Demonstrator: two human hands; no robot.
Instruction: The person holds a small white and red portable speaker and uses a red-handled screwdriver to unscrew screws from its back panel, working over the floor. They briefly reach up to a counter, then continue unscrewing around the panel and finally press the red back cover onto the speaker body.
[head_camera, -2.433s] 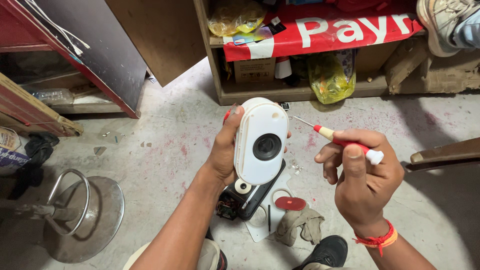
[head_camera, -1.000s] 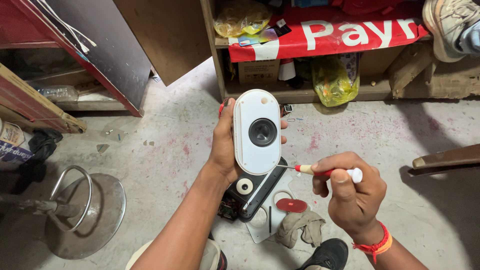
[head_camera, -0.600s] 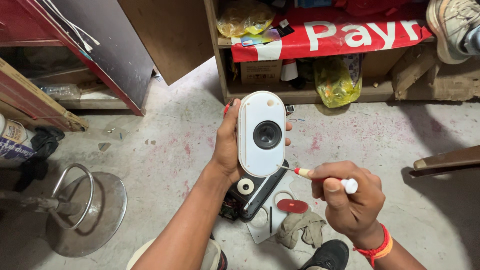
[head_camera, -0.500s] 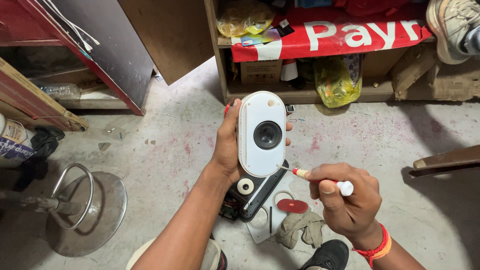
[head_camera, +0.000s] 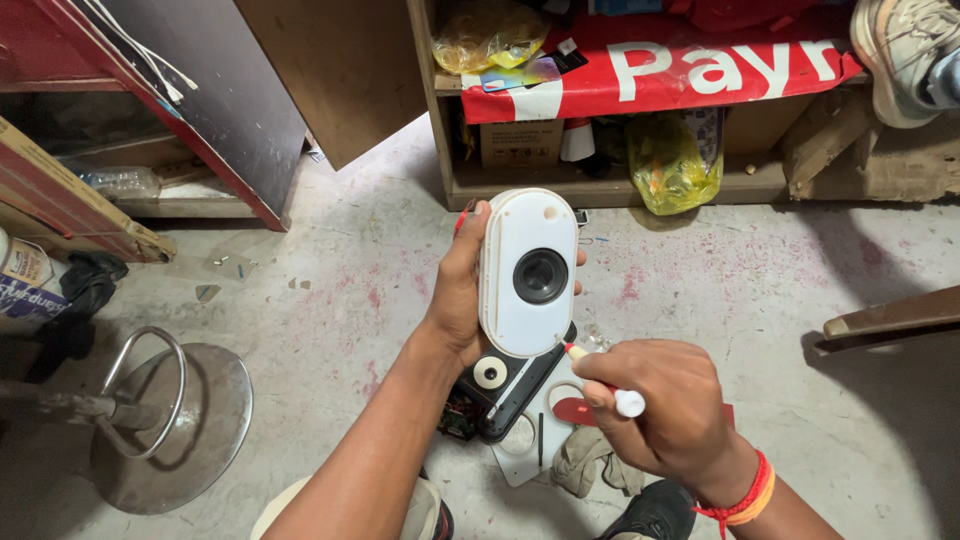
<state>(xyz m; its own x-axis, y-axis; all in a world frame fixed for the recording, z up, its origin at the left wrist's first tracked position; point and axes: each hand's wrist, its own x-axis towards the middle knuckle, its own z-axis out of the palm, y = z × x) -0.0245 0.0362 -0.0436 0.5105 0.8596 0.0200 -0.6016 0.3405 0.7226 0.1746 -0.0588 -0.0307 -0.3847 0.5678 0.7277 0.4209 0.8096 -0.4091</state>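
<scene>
My left hand (head_camera: 458, 290) holds a white oblong plastic casing (head_camera: 527, 270) upright, its dark round lens-like window facing me. My right hand (head_camera: 660, 410) grips a small screwdriver (head_camera: 600, 378) with a red-and-white handle. The screwdriver's tip touches the lower right edge of the casing. Under the casing, on the concrete floor, lies a black device body (head_camera: 505, 388) with a white round knob and exposed wiring. A flat white cover plate (head_camera: 530, 445) and a red disc (head_camera: 575, 410) lie beside the black body, partly hidden by my right hand.
A wooden shelf (head_camera: 600, 185) at the back holds a red banner, a yellow plastic bag (head_camera: 672, 165) and a cardboard box. A metal stool base (head_camera: 165, 420) stands at the lower left. A wooden plank (head_camera: 890, 318) juts in from the right. A rag (head_camera: 590, 468) lies near my shoe.
My right hand has come down and leftward, bringing the screwdriver tip from above right of the casing to its lower right edge. The casing has shifted only slightly in my left hand.
</scene>
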